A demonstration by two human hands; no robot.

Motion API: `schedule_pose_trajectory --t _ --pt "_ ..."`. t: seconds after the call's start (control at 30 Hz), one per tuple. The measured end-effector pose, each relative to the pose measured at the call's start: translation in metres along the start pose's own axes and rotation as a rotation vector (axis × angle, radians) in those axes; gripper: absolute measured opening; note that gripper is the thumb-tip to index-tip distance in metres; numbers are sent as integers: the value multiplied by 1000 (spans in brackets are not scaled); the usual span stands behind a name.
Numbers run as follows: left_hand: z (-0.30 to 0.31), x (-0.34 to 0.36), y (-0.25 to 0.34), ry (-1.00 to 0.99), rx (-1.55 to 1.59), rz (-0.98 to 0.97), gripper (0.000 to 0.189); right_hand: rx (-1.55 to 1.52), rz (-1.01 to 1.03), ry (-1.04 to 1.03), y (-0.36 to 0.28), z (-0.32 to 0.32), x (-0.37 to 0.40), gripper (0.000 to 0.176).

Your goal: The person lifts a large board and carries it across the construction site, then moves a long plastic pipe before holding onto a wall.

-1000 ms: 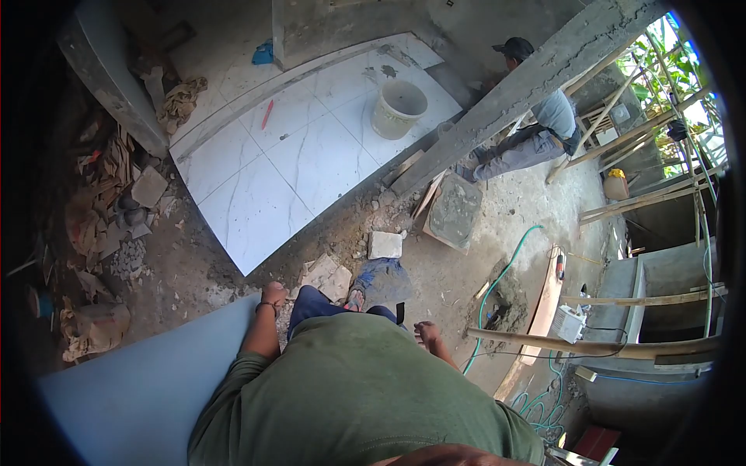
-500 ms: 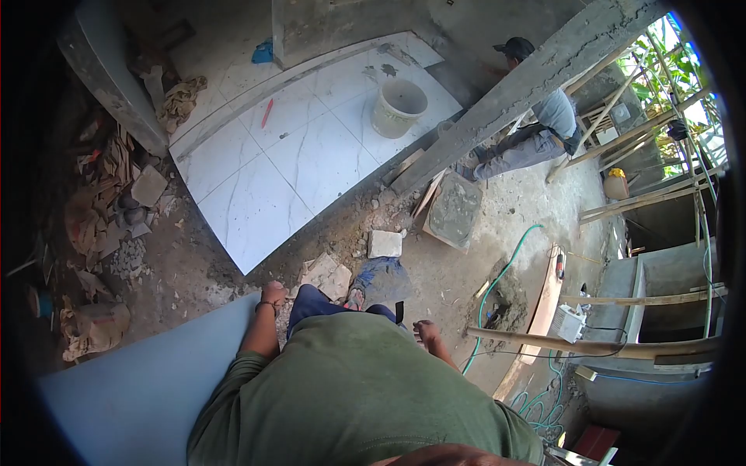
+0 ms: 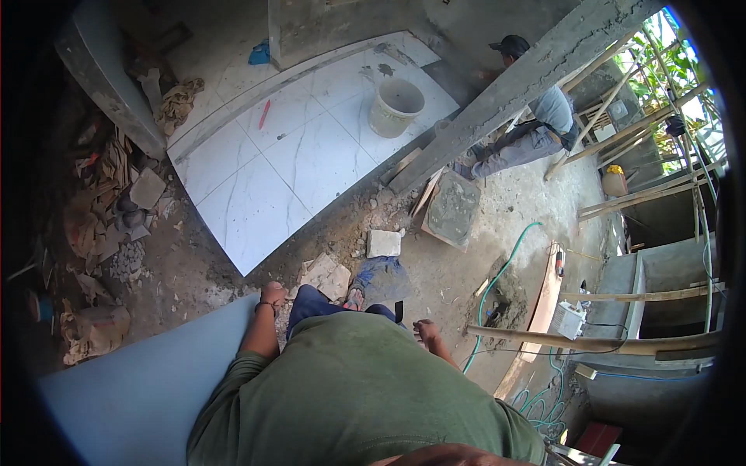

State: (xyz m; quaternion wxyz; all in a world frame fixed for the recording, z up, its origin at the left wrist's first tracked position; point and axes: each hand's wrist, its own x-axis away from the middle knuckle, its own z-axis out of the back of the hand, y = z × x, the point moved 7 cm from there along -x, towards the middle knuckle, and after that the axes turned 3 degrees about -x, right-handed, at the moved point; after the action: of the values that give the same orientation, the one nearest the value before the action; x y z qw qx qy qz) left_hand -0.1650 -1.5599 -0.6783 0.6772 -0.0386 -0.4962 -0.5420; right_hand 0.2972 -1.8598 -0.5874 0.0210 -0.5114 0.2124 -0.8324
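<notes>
My left hand [image 3: 272,295] hangs low, a dark band at its wrist, beside the corner of a large blue-grey panel [image 3: 148,365]. Its fingers point down and away, so whether it grips anything is hidden. On the other side of my body, my right hand [image 3: 426,332] hangs with fingers loosely apart and nothing visible in them. Between the hands, near my feet, lie broken tile pieces [image 3: 325,277], a pale block [image 3: 384,243] and a blue plastic sheet [image 3: 382,278].
Ahead is a white tiled floor [image 3: 272,179] bearing a bucket [image 3: 396,107] and a red tool [image 3: 265,114]. A slanted concrete post [image 3: 513,101] stands before a crouching person [image 3: 536,124]. A green hose [image 3: 497,272], planks [image 3: 544,299] and bamboo poles [image 3: 590,344] lie right; debris [image 3: 101,210] left.
The view has shifted very slightly. Both hands stay in nearly the same place, and the person in the background has hardly moved.
</notes>
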Motion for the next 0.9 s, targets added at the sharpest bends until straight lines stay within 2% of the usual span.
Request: schedule_pose_trajectory --t 0.23,0.53,0.63,0.9 --pt "-1 -2 -6 93 52 -16 40 -15 4 -48 6 0 -16 36" --pt "2 2 -1 85 37 -43 38 24 8 -31 2 -2 -6 38" --pt "2 2 0 28 -26 -12 38 17 3 -17 2 -3 -2 37" --pt "9 12 13 47 -32 -50 29 5 -17 -34 7 -4 -7 35"
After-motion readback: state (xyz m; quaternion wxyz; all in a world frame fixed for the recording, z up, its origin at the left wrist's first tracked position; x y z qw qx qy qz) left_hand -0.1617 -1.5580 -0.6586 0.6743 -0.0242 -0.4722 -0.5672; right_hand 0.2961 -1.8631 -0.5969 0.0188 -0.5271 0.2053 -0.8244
